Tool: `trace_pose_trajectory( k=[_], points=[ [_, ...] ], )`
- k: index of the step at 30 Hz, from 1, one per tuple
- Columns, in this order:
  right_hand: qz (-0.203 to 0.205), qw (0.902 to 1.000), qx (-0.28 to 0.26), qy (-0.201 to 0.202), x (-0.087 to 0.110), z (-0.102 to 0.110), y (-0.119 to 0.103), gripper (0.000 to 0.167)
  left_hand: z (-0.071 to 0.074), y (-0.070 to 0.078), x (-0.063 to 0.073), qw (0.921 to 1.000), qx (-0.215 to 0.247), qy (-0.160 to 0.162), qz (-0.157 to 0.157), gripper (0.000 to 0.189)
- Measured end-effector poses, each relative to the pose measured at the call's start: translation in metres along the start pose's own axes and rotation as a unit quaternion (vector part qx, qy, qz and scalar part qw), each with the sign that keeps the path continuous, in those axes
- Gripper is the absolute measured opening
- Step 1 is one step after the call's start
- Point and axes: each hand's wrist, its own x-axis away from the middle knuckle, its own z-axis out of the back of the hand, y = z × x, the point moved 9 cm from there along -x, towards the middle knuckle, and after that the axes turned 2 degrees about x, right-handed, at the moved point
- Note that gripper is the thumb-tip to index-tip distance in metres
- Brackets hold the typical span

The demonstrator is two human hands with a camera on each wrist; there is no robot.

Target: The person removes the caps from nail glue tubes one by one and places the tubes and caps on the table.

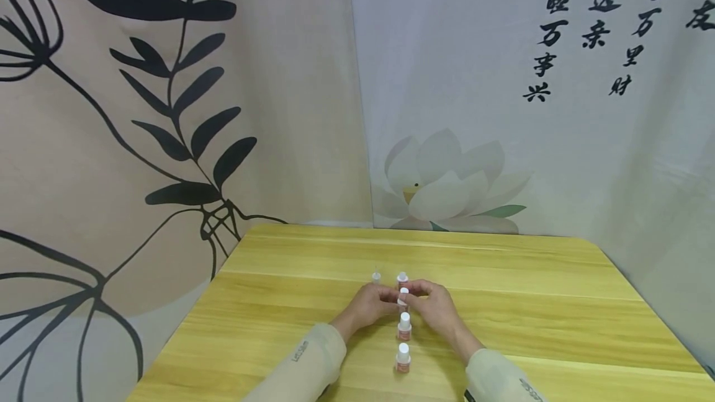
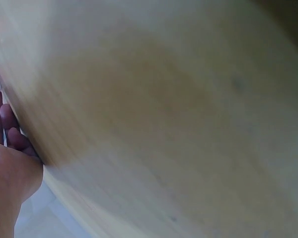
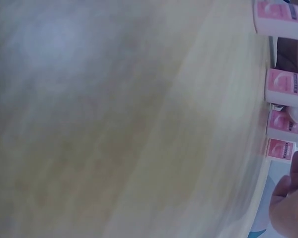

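Several small white bottles with pink labels stand upright in a line on the wooden table. Both hands meet at one bottle point(image 1: 403, 298) in that line. My left hand point(image 1: 371, 304) holds it from the left, and my right hand point(image 1: 434, 306) pinches it from the right, by its white cap. Its lower part is partly covered by fingers. Just beyond it stands another bottle point(image 1: 402, 278), close to the right fingertips. On the near side are two more, a bottle point(image 1: 404, 327) and the nearest bottle point(image 1: 403, 358). The right wrist view shows their pink labels point(image 3: 287, 83) side by side.
A small white-topped item point(image 1: 376, 277) stands behind the left hand, its lower part hidden. The wooden table point(image 1: 530, 303) reaches back to a printed cloth point(image 1: 301, 92) with plants, a lotus and writing.
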Motion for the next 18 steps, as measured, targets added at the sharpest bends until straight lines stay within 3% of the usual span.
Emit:
trace_pose_trajectory(
  k=[18],
  points=[
    [0.003, 0.9997, -0.015, -0.019, -0.0005, -0.0010, 0.0017, 0.023, 0.0003, 0.0010, -0.0013, 1.0000, 0.003, -0.003, -0.005, 0.012]
  ],
)
